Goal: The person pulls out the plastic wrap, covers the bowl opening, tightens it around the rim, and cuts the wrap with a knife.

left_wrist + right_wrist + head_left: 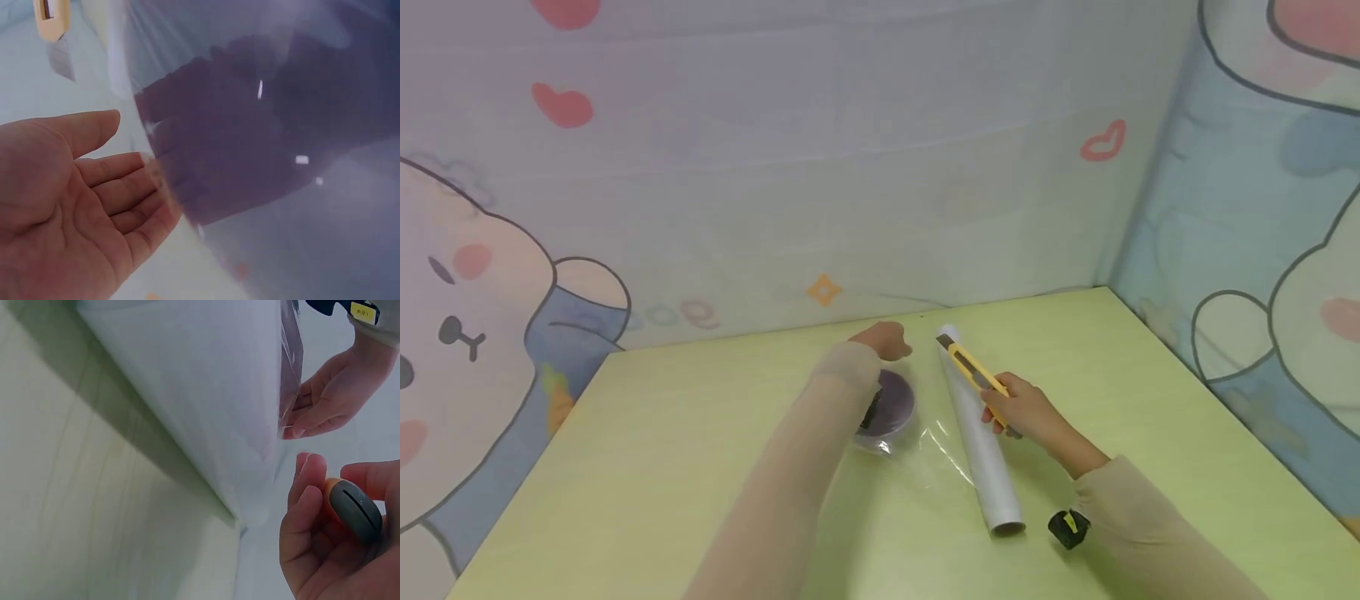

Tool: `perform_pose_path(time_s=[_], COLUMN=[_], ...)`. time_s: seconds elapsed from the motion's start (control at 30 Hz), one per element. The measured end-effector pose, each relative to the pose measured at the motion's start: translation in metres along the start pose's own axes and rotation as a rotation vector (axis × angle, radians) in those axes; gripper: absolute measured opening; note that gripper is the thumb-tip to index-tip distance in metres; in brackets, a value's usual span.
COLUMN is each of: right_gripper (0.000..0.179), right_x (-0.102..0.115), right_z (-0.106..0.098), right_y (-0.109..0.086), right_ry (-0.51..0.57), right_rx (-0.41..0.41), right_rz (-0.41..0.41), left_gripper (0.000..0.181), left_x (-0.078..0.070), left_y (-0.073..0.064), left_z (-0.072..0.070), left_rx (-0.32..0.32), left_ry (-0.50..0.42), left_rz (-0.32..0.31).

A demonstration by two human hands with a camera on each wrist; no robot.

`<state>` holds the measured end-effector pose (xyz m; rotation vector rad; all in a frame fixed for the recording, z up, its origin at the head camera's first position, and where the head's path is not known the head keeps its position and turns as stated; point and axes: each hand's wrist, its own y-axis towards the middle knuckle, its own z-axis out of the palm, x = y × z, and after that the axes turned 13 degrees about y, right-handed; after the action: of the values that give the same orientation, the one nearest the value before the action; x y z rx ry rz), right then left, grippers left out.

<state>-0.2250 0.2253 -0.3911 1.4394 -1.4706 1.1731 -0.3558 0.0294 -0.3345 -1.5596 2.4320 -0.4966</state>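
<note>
Two hands fill my feed, well apart from me. The right hand (1017,408) grips a yellow utility knife (973,369), fingers curled round it, its blade (61,61) exposed and angled away to the left. The left hand (883,340) is loosely spread, thumb apart from the fingers, by the edge of the clear film (942,457); I can't tell whether they touch it. I'd worry most about that bare blade: a leftward slip could nick the left hand, and a tug on the film could drag the round dish (892,400). The white roll (973,442) lies beneath the knife, so a careless dip might score it, or a nudge set it rolling.

The knife looks like hard plastic. The film is thin, glossy and creased, seeming to run from the roll over the purplish dish. The roll is a long, smooth cylinder, hollow at its near end. Farther out, a squat black tape measure (1069,529) sits on the yellow-green, faintly wood-grained table (662,467).
</note>
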Motion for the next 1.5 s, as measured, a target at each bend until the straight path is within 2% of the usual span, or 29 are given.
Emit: perform_pose_path(time_s=[0.1,0.17,0.23,0.3,0.33,0.37,0.43,0.5,0.53,0.57,0.6,0.7,0.8,0.9,1.03,1.27,1.5], right_gripper=[0.028,0.027,0.026,0.027,0.027,0.028,0.031,0.034,0.035,0.036,0.036,0.034,0.030,0.026,0.024,0.047,0.027], right_x=[0.002,0.003,0.005,0.007,0.008,0.009,0.012,0.015,0.017,0.018,0.020,0.025,0.031,0.034,0.036,0.033,0.037], right_z=[0.006,0.009,0.011,0.013,0.013,0.014,0.015,0.016,0.017,0.018,0.019,0.023,0.026,0.030,0.035,0.034,0.033], right_y=[0.003,0.006,0.010,0.014,0.016,0.019,0.024,0.028,0.030,0.032,0.034,0.039,0.042,0.045,0.048,0.046,0.044], right_ry=[-0.014,-0.028,-0.044,-0.063,-0.072,-0.081,-0.106,-0.140,-0.162,-0.186,-0.206,-0.272,-0.329,-0.377,-0.436,-0.521,-0.509], right_rx=[-0.007,-0.015,-0.026,-0.036,-0.039,-0.039,-0.046,-0.057,-0.061,-0.065,-0.069,-0.056,-0.035,-0.015,0.001,0.064,0.130], right_rz=[0.010,0.012,0.015,0.023,0.024,0.020,0.009,-0.004,-0.011,-0.017,-0.017,-0.021,-0.031,-0.044,-0.029,0.014,0.003], left_gripper=[0.045,0.034,0.023,0.025,0.029,0.033,0.038,0.038,0.038,0.038,0.037,0.039,0.041,0.042,0.044,0.039,0.038], left_x=[-0.001,0.001,0.004,0.009,0.010,0.016,0.018,0.017,0.015,0.014,0.008,0.001,-0.003,-0.003,-0.002,-0.005,-0.003], left_y=[0.004,0.015,0.033,0.048,0.050,0.064,0.075,0.080,0.077,0.080,0.068,0.050,0.038,0.036,0.040,0.034,0.036], left_z=[0.004,0.008,0.014,0.021,0.023,0.031,0.036,0.036,0.035,0.034,0.028,0.022,0.020,0.019,0.020,0.022,0.022], left_rx=[-0.018,-0.028,-0.039,-0.064,-0.083,-0.113,-0.135,-0.132,-0.131,-0.118,-0.103,-0.131,-0.179,-0.197,-0.201,-0.237,-0.236], left_ry=[0.015,0.017,0.028,0.045,0.060,0.065,0.072,0.064,0.066,0.057,0.057,0.074,0.109,0.124,0.119,0.086,0.018], left_rz=[-0.009,-0.018,-0.025,-0.020,-0.016,0.012,0.022,0.024,0.016,0.011,-0.020,-0.036,-0.027,-0.017,-0.033,-0.059,-0.107])
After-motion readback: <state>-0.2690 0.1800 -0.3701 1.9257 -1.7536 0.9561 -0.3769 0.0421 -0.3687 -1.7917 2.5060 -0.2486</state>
